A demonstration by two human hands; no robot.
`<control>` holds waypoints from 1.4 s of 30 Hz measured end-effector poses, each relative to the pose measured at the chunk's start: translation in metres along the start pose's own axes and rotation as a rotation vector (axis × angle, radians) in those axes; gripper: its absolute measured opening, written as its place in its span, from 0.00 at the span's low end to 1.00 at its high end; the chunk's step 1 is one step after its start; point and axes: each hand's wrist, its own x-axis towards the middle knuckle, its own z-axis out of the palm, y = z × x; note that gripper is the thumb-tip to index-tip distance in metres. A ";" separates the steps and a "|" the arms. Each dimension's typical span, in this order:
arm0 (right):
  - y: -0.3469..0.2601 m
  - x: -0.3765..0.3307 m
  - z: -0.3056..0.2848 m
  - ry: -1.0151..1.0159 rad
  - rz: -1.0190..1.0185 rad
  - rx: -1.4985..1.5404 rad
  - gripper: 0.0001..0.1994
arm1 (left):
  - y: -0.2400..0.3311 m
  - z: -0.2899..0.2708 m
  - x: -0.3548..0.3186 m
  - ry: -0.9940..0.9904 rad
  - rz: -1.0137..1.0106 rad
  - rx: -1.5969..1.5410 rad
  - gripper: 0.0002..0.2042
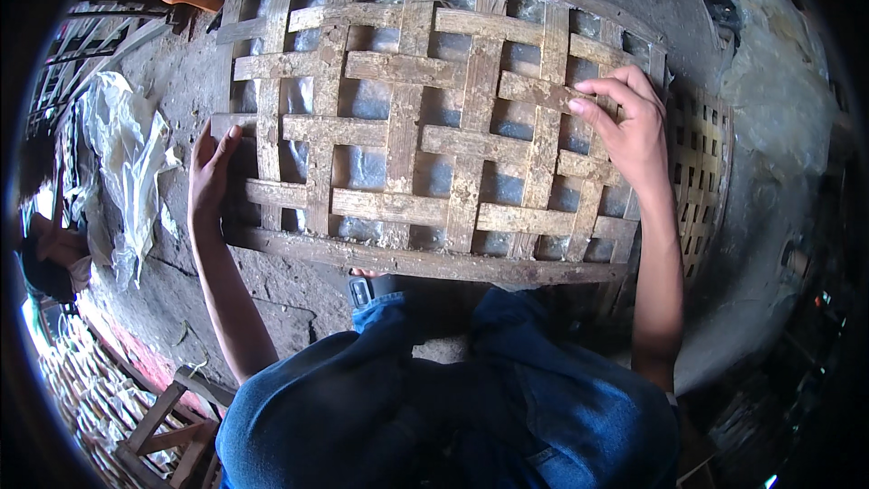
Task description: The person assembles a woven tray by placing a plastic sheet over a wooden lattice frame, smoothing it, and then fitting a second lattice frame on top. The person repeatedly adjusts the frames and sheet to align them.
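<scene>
A large rectangular lattice panel of woven bamboo slats in a wooden frame spans the view in front of my knees. At its left edge, my left hand grips the frame, thumb on top and fingers partly hidden behind the edge. Over the panel's right side, my right hand is closed, with thumb and forefinger pinching at a horizontal bamboo slat. Some slats are worn and stained with pale, crusty residue. Grey ground and bits of clear plastic show through the square gaps.
A second lattice panel lies beyond the right edge. Crumpled clear plastic rests on the left, and more plastic sheeting on the right. A wooden stool stands lower left. Another person is at the far left.
</scene>
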 end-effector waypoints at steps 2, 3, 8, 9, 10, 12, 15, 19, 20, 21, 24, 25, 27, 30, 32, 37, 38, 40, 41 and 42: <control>0.002 0.003 0.007 0.015 0.037 0.022 0.09 | -0.006 -0.005 0.002 0.004 0.021 0.004 0.43; 0.001 0.004 0.009 0.017 0.058 0.041 0.09 | -0.009 -0.008 0.003 0.006 0.031 0.006 0.42; -0.001 0.006 0.019 0.117 -0.023 -0.009 0.08 | 0.006 -0.002 -0.005 -0.042 0.050 -0.027 0.35; -0.005 0.005 0.018 0.133 -0.065 -0.028 0.08 | 0.005 -0.003 -0.005 -0.052 0.061 -0.036 0.35; -0.008 0.005 0.016 0.153 -0.106 -0.052 0.08 | 0.005 -0.003 -0.003 -0.065 0.076 -0.049 0.34; -0.005 0.003 0.019 0.133 -0.068 -0.062 0.08 | 0.001 -0.005 0.002 -0.085 0.081 -0.033 0.35; 0.005 0.003 0.022 0.194 -0.053 -0.035 0.06 | -0.006 0.001 0.007 0.035 -0.025 -0.040 0.40; 0.011 0.004 0.023 0.287 0.018 0.235 0.04 | -0.046 -0.023 0.025 -0.020 -0.017 -0.182 0.41; 0.019 0.002 0.012 0.305 0.014 0.227 0.06 | -0.037 -0.018 0.022 -0.088 0.014 -0.177 0.40; 0.029 0.001 0.003 0.341 0.094 0.393 0.07 | -0.029 -0.010 0.019 -0.063 0.022 -0.138 0.40; 0.055 -0.004 -0.024 0.404 0.284 0.643 0.12 | -0.030 -0.008 0.019 -0.035 0.014 -0.117 0.40; 0.070 -0.009 -0.034 0.445 0.360 0.644 0.12 | -0.034 -0.011 0.020 -0.037 0.015 -0.128 0.40; 0.089 -0.018 -0.047 0.573 0.493 0.567 0.13 | -0.036 -0.012 0.025 -0.060 0.042 -0.169 0.40; 0.116 -0.038 -0.041 0.639 0.597 0.571 0.14 | -0.057 -0.031 0.035 -0.077 0.061 -0.192 0.39; 0.134 -0.060 -0.046 0.711 0.660 0.627 0.12 | -0.054 -0.021 0.034 -0.062 0.086 -0.176 0.37; 0.158 -0.094 -0.031 0.851 0.754 0.857 0.11 | -0.025 -0.028 0.036 -0.078 0.468 0.020 0.33; 0.160 -0.097 -0.029 0.853 0.751 0.874 0.11 | -0.018 -0.032 0.037 -0.085 0.559 0.082 0.32; 0.165 -0.104 -0.027 0.849 0.746 0.901 0.11 | -0.002 -0.036 0.038 0.053 0.610 0.106 0.30; 0.167 -0.107 -0.027 0.877 0.738 0.932 0.11 | 0.002 -0.044 0.043 0.108 0.631 0.199 0.29; 0.169 -0.108 -0.028 0.875 0.724 0.914 0.10 | 0.007 -0.052 0.049 0.166 0.651 0.293 0.28</control>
